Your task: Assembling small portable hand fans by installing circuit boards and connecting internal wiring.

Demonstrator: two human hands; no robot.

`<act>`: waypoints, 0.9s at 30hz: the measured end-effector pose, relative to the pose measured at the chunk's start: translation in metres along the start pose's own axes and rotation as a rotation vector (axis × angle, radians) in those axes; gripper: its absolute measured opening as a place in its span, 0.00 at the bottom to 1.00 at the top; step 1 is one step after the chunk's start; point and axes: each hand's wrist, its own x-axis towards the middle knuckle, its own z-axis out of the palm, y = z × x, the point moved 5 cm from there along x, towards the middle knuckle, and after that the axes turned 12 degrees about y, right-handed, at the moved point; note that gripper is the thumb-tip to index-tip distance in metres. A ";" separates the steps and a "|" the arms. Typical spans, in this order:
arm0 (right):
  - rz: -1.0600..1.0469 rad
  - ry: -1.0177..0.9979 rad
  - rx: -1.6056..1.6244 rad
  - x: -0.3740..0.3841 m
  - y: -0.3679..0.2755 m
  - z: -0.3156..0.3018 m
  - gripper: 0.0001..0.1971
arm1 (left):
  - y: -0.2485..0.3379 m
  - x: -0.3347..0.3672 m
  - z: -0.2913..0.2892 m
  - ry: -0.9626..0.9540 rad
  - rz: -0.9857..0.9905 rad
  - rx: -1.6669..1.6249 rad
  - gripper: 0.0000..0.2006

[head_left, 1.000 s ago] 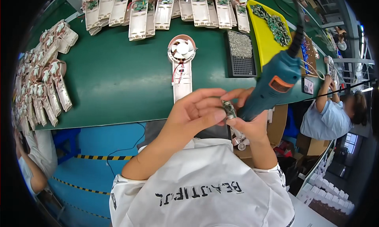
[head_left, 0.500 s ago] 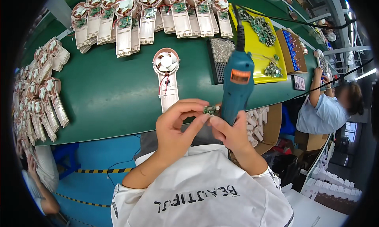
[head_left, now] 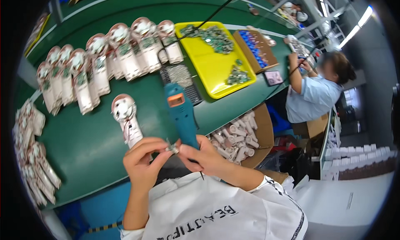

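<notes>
A long green table [head_left: 91, 146] spans the view, over a blue floor [head_left: 98, 198] with a striped tape strip. At the right, a co-worker [head_left: 314, 94] in a light blue top sits at the same table. The person's white shirt [head_left: 216, 206] carries dark printed lettering across its front. An open carton [head_left: 264, 129] of pale tubular parts stands below the table's near edge. Rows of pale fan units [head_left: 125, 52] line the back and left. A yellow tray [head_left: 202, 69] holds heaped green circuit boards, a black cord [head_left: 216, 10] crossing its far corner; beside it sits a brown box [head_left: 268, 62] of blue parts. One separate fan unit [head_left: 130, 125] lies ahead of the left hand [head_left: 143, 163], which covers its lower end. The right hand [head_left: 204, 154] grips a teal power screwdriver [head_left: 182, 115], orange-labelled, that partly hides a black tray [head_left: 192, 92] of small metal pieces. Between both hands' fingertips, pinched by the left, is a small circuit board [head_left: 172, 148], blurred.
</notes>
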 end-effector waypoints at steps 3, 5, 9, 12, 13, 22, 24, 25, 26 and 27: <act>-0.344 0.055 -0.338 -0.004 -0.026 -0.006 0.25 | -0.003 -0.009 0.001 0.005 -0.326 -0.190 0.05; -0.342 0.021 -0.361 -0.009 -0.024 -0.007 0.22 | -0.011 -0.011 0.004 -0.025 -0.332 -0.219 0.05; -0.619 0.040 -0.506 -0.009 -0.017 -0.003 0.21 | -0.012 -0.017 0.009 -0.030 -0.413 -0.260 0.06; -0.420 0.011 -0.357 -0.011 -0.014 0.001 0.21 | -0.010 -0.019 0.003 -0.064 -0.418 -0.241 0.07; -0.406 0.003 -0.351 -0.012 -0.016 -0.001 0.21 | -0.008 -0.020 0.000 -0.105 -0.414 -0.220 0.07; -0.122 -0.030 -0.129 -0.006 -0.009 -0.005 0.19 | -0.009 -0.012 0.004 -0.216 -0.543 -0.330 0.08; -0.109 -0.059 -0.103 -0.002 -0.002 -0.005 0.19 | -0.014 -0.013 0.000 -0.205 -0.573 -0.354 0.07; -0.114 -0.057 -0.104 0.000 -0.002 -0.004 0.19 | -0.017 -0.014 0.000 -0.212 -0.597 -0.389 0.06; -0.121 -0.051 -0.103 -0.001 -0.001 -0.002 0.19 | -0.018 -0.015 -0.003 -0.208 -0.598 -0.386 0.06; -0.119 -0.053 -0.103 -0.001 0.001 -0.001 0.19 | -0.021 -0.017 -0.005 -0.196 -0.607 -0.361 0.06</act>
